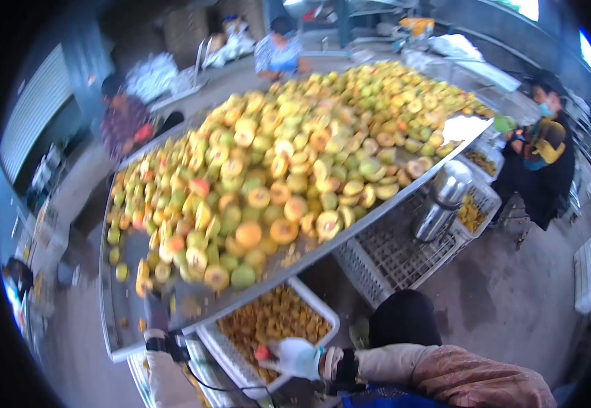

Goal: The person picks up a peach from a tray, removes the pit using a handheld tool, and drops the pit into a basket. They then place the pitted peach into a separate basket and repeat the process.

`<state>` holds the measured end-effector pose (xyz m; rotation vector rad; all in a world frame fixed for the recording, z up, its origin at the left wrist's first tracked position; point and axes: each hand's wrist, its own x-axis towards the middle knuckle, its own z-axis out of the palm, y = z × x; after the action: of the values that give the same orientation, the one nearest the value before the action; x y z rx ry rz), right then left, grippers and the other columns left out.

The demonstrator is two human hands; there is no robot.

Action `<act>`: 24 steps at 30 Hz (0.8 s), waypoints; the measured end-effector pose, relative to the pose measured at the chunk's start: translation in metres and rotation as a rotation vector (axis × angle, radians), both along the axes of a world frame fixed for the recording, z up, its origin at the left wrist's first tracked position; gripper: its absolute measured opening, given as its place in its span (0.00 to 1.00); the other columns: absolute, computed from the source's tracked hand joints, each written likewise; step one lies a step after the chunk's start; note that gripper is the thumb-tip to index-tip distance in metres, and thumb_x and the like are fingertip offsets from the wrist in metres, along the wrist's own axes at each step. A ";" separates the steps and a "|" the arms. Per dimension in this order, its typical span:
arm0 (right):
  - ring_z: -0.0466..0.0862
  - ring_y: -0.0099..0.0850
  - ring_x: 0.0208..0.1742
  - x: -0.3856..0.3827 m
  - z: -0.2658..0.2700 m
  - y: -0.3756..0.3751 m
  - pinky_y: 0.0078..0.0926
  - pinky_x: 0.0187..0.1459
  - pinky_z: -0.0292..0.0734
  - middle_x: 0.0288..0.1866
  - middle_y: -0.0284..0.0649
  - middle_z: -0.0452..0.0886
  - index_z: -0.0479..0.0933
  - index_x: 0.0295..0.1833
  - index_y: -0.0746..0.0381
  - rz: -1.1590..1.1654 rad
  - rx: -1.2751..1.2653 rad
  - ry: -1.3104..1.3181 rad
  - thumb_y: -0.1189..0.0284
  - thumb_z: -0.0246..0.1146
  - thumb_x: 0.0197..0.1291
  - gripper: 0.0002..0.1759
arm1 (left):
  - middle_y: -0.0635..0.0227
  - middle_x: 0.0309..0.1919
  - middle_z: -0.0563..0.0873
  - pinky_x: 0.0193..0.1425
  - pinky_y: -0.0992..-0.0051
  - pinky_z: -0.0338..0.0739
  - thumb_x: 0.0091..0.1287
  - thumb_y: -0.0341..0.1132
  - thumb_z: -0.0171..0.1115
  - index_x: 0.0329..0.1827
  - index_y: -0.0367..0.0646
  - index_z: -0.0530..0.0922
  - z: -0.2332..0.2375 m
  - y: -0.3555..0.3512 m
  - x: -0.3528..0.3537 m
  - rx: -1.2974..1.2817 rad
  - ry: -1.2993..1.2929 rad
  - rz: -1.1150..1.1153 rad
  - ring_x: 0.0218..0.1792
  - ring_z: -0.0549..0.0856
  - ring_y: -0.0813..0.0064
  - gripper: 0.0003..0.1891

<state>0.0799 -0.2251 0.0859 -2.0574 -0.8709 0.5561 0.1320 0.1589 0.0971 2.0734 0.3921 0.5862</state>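
A large heap of halved yellow-green fruit [289, 156], peach- or apricot-like with some orange-red faces, covers a metal-rimmed table [122, 313]. My left hand [157, 311], in a dark glove, is at the table's near left corner beside the fruit; its fingers are blurred. My right hand [298, 358], in a pale glove, is over a white crate [323, 307] of small brown-orange pieces [275, 323]. Its fingers are closed round a small red thing [263, 353], too blurred to name.
A steel flask [443, 197] stands on an upturned-looking grey crate [391, 262] at right. Beside it is a basket of yellow pieces [471, 214]. Co-workers sit or stand round the table: one person [540, 149] at right, another [279, 54] behind, a third [124, 119] at left.
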 end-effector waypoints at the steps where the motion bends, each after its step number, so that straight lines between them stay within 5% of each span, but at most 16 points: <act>1: 0.81 0.53 0.33 0.001 0.000 -0.004 0.45 0.35 0.76 0.29 0.53 0.80 0.76 0.46 0.60 -0.013 -0.052 -0.035 0.47 0.58 0.61 0.26 | 0.59 0.50 0.82 0.50 0.66 0.80 0.57 0.30 0.71 0.61 0.34 0.70 0.011 -0.002 -0.010 -0.705 0.067 -0.038 0.47 0.84 0.67 0.29; 2: 0.82 0.50 0.35 0.004 0.022 -0.010 0.42 0.36 0.77 0.31 0.51 0.81 0.74 0.48 0.61 -0.041 -0.013 0.013 0.54 0.61 0.61 0.22 | 0.60 0.48 0.82 0.51 0.67 0.80 0.57 0.32 0.71 0.59 0.34 0.72 0.023 -0.027 -0.024 -0.770 -0.064 -0.177 0.47 0.83 0.68 0.27; 4: 0.85 0.40 0.36 -0.001 0.002 -0.004 0.34 0.38 0.78 0.33 0.48 0.83 0.75 0.47 0.66 -0.146 0.244 0.105 0.69 0.63 0.62 0.14 | 0.58 0.48 0.81 0.55 0.69 0.77 0.57 0.36 0.72 0.56 0.35 0.73 0.039 -0.071 -0.068 0.328 -0.160 -0.244 0.48 0.83 0.66 0.27; 5: 0.83 0.31 0.36 0.003 0.023 -0.002 0.31 0.39 0.78 0.35 0.46 0.83 0.75 0.47 0.68 -0.139 0.065 0.225 0.67 0.63 0.64 0.15 | 0.58 0.49 0.80 0.57 0.70 0.76 0.53 0.34 0.75 0.56 0.35 0.73 0.054 -0.091 -0.083 0.597 -0.159 -0.349 0.47 0.83 0.65 0.29; 6: 0.79 0.25 0.35 0.001 0.010 0.003 0.30 0.39 0.76 0.33 0.44 0.82 0.75 0.46 0.68 -0.170 0.294 0.260 0.65 0.63 0.64 0.16 | 0.60 0.45 0.83 0.56 0.71 0.76 0.53 0.32 0.73 0.56 0.35 0.73 0.043 -0.117 -0.097 0.452 -0.088 -0.117 0.46 0.83 0.67 0.28; 7: 0.76 0.24 0.32 0.000 0.011 0.006 0.27 0.37 0.75 0.29 0.43 0.80 0.75 0.45 0.68 -0.158 0.383 0.299 0.62 0.62 0.65 0.17 | 0.60 0.42 0.85 0.46 0.72 0.80 0.59 0.40 0.70 0.53 0.36 0.75 0.044 -0.144 -0.105 0.366 -0.141 -0.027 0.42 0.85 0.65 0.24; 8: 0.74 0.23 0.30 0.000 0.013 0.006 0.26 0.35 0.73 0.26 0.40 0.77 0.75 0.44 0.68 -0.180 0.318 0.270 0.60 0.61 0.66 0.19 | 0.61 0.42 0.84 0.43 0.71 0.80 0.60 0.38 0.70 0.56 0.36 0.74 0.057 -0.165 -0.107 0.395 -0.147 -0.139 0.43 0.85 0.67 0.24; 9: 0.73 0.23 0.30 0.002 0.019 0.005 0.26 0.35 0.73 0.26 0.40 0.76 0.75 0.44 0.67 -0.150 0.279 0.247 0.58 0.61 0.66 0.20 | 0.60 0.43 0.84 0.43 0.71 0.81 0.59 0.34 0.69 0.58 0.36 0.73 0.044 -0.171 -0.107 -0.089 -0.092 -0.107 0.43 0.84 0.68 0.25; 12: 0.72 0.24 0.29 0.002 0.021 0.003 0.27 0.34 0.72 0.25 0.39 0.75 0.75 0.43 0.67 -0.108 0.276 0.257 0.56 0.61 0.66 0.21 | 0.59 0.45 0.82 0.42 0.71 0.82 0.65 0.35 0.62 0.63 0.35 0.70 0.001 -0.190 -0.108 -0.730 -0.105 0.063 0.45 0.84 0.68 0.25; 13: 0.71 0.24 0.29 -0.001 0.020 0.004 0.28 0.33 0.71 0.25 0.39 0.74 0.75 0.43 0.67 -0.088 0.328 0.276 0.55 0.61 0.65 0.22 | 0.58 0.45 0.82 0.42 0.71 0.82 0.69 0.42 0.57 0.64 0.35 0.68 -0.003 -0.198 -0.112 -0.407 -0.123 0.004 0.45 0.84 0.67 0.25; 15: 0.71 0.24 0.29 -0.005 0.017 0.007 0.28 0.33 0.71 0.25 0.39 0.74 0.75 0.43 0.67 -0.113 0.367 0.311 0.55 0.61 0.65 0.22 | 0.57 0.50 0.80 0.54 0.75 0.80 0.62 0.18 0.60 0.74 0.35 0.50 0.011 -0.200 -0.118 0.109 -0.063 -0.123 0.51 0.82 0.69 0.39; 16: 0.70 0.24 0.29 -0.006 0.019 0.009 0.28 0.33 0.71 0.25 0.39 0.74 0.75 0.43 0.67 -0.135 0.409 0.340 0.55 0.61 0.65 0.23 | 0.57 0.50 0.80 0.54 0.75 0.80 0.62 0.18 0.60 0.74 0.35 0.50 0.007 -0.194 -0.114 0.111 -0.066 -0.131 0.51 0.82 0.69 0.39; 18: 0.70 0.23 0.30 -0.004 0.027 0.009 0.28 0.34 0.71 0.25 0.39 0.74 0.76 0.43 0.68 -0.148 0.363 0.364 0.54 0.60 0.65 0.24 | 0.57 0.51 0.80 0.55 0.74 0.79 0.63 0.19 0.61 0.73 0.35 0.52 -0.006 -0.185 -0.106 -0.584 0.038 -0.159 0.51 0.82 0.69 0.37; 20: 0.84 0.42 0.38 -0.002 0.031 0.011 0.32 0.40 0.76 0.34 0.51 0.82 0.77 0.45 0.69 -0.118 0.280 0.361 0.59 0.59 0.65 0.20 | 0.56 0.52 0.79 0.56 0.74 0.79 0.64 0.22 0.61 0.72 0.35 0.55 -0.013 -0.183 -0.104 -1.137 0.006 -0.143 0.52 0.82 0.69 0.35; 22: 0.84 0.43 0.39 -0.003 0.025 0.014 0.33 0.41 0.76 0.34 0.52 0.82 0.76 0.47 0.68 -0.113 0.248 0.370 0.58 0.59 0.65 0.21 | 0.53 0.59 0.75 0.58 0.70 0.79 0.67 0.29 0.60 0.72 0.36 0.57 0.001 -0.201 -0.106 -0.409 -0.042 -0.237 0.55 0.80 0.66 0.32; 24: 0.73 0.25 0.29 -0.002 0.012 0.018 0.29 0.35 0.72 0.25 0.41 0.76 0.76 0.47 0.68 -0.126 0.293 0.372 0.50 0.60 0.64 0.27 | 0.54 0.61 0.73 0.60 0.66 0.78 0.69 0.44 0.61 0.75 0.41 0.52 -0.034 -0.187 -0.113 0.293 -0.075 -0.129 0.59 0.78 0.61 0.38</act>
<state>0.0781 -0.2067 0.0982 -1.6605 -0.5618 0.6719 0.0194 -0.0281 0.0632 2.3264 0.1328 0.6728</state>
